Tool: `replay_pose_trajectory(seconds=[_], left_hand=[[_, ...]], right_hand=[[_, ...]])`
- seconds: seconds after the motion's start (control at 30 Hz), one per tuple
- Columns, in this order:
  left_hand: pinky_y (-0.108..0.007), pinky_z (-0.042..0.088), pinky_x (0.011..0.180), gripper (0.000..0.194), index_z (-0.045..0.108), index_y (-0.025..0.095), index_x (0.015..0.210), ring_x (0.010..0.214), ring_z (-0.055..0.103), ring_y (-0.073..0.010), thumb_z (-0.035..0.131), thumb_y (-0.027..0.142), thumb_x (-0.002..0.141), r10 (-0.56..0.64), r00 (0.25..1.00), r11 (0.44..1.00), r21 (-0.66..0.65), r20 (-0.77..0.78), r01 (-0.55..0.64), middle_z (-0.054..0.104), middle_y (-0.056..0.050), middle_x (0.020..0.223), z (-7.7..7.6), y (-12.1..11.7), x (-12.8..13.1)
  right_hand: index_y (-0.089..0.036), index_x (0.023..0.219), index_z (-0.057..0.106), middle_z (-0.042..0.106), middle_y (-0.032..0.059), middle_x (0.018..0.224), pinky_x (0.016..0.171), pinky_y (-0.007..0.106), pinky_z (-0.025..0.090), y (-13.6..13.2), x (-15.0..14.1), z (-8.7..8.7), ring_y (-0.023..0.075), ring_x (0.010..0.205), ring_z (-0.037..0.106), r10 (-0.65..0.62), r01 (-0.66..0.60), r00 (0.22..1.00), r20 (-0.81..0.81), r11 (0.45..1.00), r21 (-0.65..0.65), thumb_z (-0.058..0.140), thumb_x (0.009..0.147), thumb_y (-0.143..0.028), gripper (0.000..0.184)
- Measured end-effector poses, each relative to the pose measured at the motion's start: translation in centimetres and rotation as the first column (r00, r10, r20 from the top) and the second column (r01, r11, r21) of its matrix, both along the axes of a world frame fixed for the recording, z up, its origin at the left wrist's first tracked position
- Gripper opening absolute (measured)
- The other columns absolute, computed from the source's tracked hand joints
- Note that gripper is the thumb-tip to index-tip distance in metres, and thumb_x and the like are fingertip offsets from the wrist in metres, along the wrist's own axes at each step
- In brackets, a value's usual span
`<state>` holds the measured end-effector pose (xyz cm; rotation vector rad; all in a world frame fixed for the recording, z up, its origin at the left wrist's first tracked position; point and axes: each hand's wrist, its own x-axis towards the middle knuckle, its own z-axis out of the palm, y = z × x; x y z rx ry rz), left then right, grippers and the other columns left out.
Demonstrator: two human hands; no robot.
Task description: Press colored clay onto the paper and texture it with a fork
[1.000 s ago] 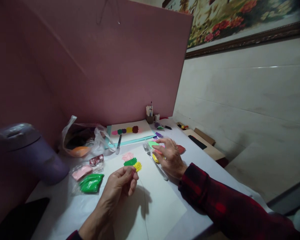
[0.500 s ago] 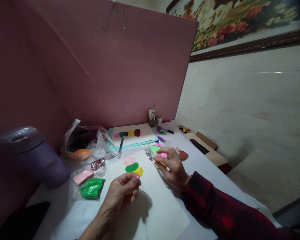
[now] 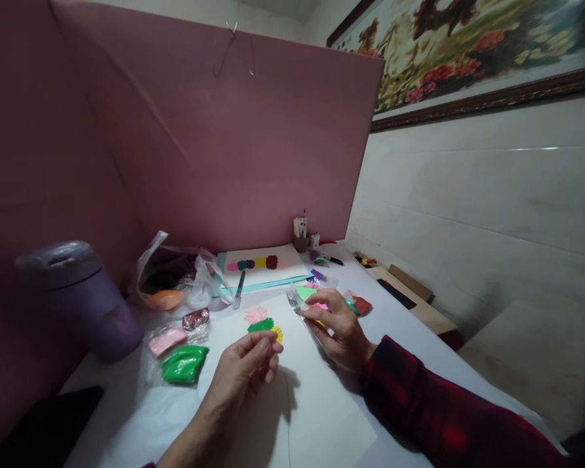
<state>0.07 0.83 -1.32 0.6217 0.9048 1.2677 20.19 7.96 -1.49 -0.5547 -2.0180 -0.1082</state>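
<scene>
Filling the upper left and centre of the frame, a pink partition [image 3: 244, 143] rises behind our white tabletop [image 3: 127, 403]. At centre and lower centre lies the white sheet [image 3: 322, 416], with the purple tumbler [image 3: 95, 312] leaning in our view at the left.

Our right hand [image 3: 341, 331] hovers right of centre, its fingers loosely curled and narrowly parted over the fork; we cannot tell whether they touch it. Our left hand [image 3: 238, 370] is at lower centre, its thumb and forefinger closed together beside the yellow clay patch. Half a second ago a pink fleck showed at that thumb tip; now we see none, and more of the yellow is covered. We judge this a small shift of the hand, leaving the patches much as they were.

The fork [image 3: 292, 301] points its tines to the upper left, its long axis slanting down and right under our right hand. Near the sheet's upper edge, the pink clay patch [image 3: 256, 315], green clay patch [image 3: 260, 325] and yellow clay patch [image 3: 279, 333] form a row slanting down to the right.
</scene>
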Motion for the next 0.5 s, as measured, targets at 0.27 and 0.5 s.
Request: replay_pose_trajectory(seconds=[0.27,0.5], left_hand=[[-0.019,0.049,0.052,0.035,0.072,0.007,0.085,0.053,0.061,-0.0098,0.088,0.024,0.059,0.000,0.999,0.998,0.064,-0.034,0.002,0.070,-0.008,0.071,0.7,-0.6,0.1],[-0.016,0.047,0.050,0.039,0.073,0.009,0.093,0.054,0.060,-0.0077,0.087,0.027,0.061,0.007,0.998,0.990,0.141,-0.063,0.002,0.070,-0.006,0.076,0.9,-0.6,0.4]], right_hand=[[-0.019,0.096,0.067,0.060,0.0091,0.099,0.085,0.047,0.050,0.4,0.1,-0.5,0.0234,0.096,0.055,0.023,-0.023,0.999,-0.022,1.000,0.005,0.059,0.084,-0.008,0.019],[-0.021,0.096,0.067,0.061,0.0082,0.100,0.083,0.041,0.050,0.3,-2.7,1.3,0.0219,0.096,0.057,0.050,-0.053,0.996,-0.080,0.998,-0.025,0.060,0.086,-0.013,0.015]])
